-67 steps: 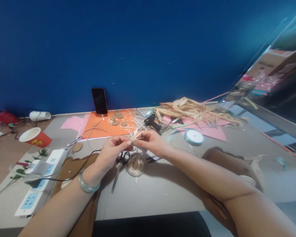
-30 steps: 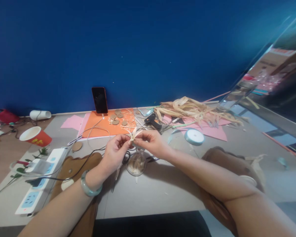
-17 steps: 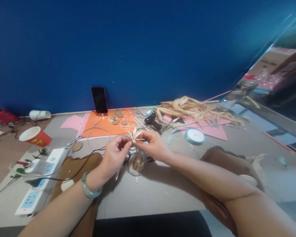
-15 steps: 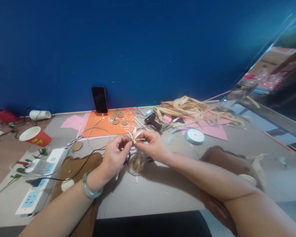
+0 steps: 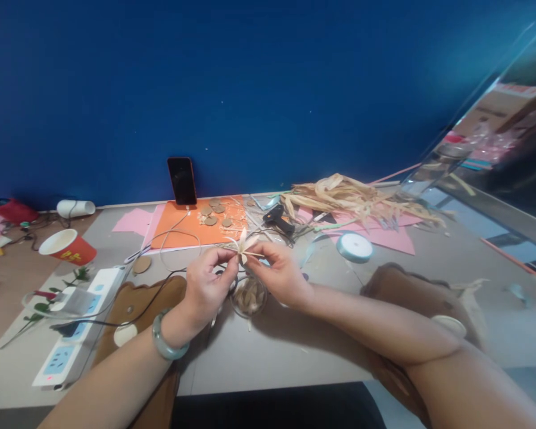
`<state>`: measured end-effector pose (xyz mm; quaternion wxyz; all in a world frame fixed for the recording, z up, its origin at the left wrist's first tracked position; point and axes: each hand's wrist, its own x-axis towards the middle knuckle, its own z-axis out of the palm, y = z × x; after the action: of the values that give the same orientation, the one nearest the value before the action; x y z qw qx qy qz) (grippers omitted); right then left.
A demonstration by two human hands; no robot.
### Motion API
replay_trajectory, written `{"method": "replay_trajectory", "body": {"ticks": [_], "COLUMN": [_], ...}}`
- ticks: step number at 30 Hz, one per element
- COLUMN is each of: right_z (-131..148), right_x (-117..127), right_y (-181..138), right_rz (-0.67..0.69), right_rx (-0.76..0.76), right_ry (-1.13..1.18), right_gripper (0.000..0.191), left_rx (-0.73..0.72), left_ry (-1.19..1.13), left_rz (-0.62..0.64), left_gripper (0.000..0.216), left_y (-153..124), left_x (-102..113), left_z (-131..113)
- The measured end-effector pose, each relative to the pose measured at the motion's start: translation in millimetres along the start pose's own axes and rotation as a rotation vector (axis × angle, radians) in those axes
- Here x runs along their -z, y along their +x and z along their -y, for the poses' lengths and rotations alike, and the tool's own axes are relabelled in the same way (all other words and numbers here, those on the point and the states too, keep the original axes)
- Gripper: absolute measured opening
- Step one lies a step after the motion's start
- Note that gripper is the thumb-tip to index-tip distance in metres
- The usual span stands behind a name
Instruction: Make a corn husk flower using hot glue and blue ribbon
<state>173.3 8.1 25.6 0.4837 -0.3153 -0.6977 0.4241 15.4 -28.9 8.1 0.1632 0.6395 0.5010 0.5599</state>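
Observation:
A small pale flower of dried husk strips (image 5: 243, 245), with thin petals spread outward, is held up between both hands. My left hand (image 5: 211, 275) pinches it from the left with thumb and forefinger; a green bangle circles that wrist. From the right, my right hand (image 5: 280, 271) grips it in a pinch too. Just below the hands stands a clear round container (image 5: 249, 297) with husk pieces in it. Behind them lie a black glue gun (image 5: 277, 220) and an orange sheet (image 5: 170, 229) carrying several round brown discs (image 5: 211, 220).
A heap of dried husks (image 5: 339, 193) lies at the back right, near a ribbon spool (image 5: 354, 246). A phone (image 5: 182, 181) leans on the blue wall. On the left are a red paper cup (image 5: 74, 250), a power strip (image 5: 67, 351) and loose cables.
The flower's petals show a little more upright and the hands have shifted very slightly. The whole view has moved slightly; both hands keep their pinch.

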Motion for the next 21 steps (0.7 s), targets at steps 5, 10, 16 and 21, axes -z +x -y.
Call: {"method": "replay_trajectory", "body": {"ticks": [5, 10, 16, 21], "right_z": [-0.8, -0.9, 0.2, 0.0], "right_x": [-4.6, -8.4, -9.4, -10.5], "right_y": [2.8, 5.3, 2.9, 0.5], "right_rz": [-0.015, -0.017, -0.023, -0.026], "right_rx": [-0.116, -0.21, -0.17, -0.138], "right_ry": [0.121, 0.277, 0.257, 0.247], "right_gripper": [0.019, 0.027, 0.026, 0.029], "left_rx": [-0.07, -0.24, -0.269, -0.364], "left_ry": [0.101, 0.203, 0.224, 0.277], "left_rz": [-0.035, -0.032, -0.031, -0.028], "left_gripper": [0.008, 0.005, 0.007, 0.01], "left_y": [0.3, 3.9, 3.7, 3.1], "left_x": [1.2, 3.8, 5.2, 5.6], "left_z": [0.7, -1.7, -3.0, -1.9]}}
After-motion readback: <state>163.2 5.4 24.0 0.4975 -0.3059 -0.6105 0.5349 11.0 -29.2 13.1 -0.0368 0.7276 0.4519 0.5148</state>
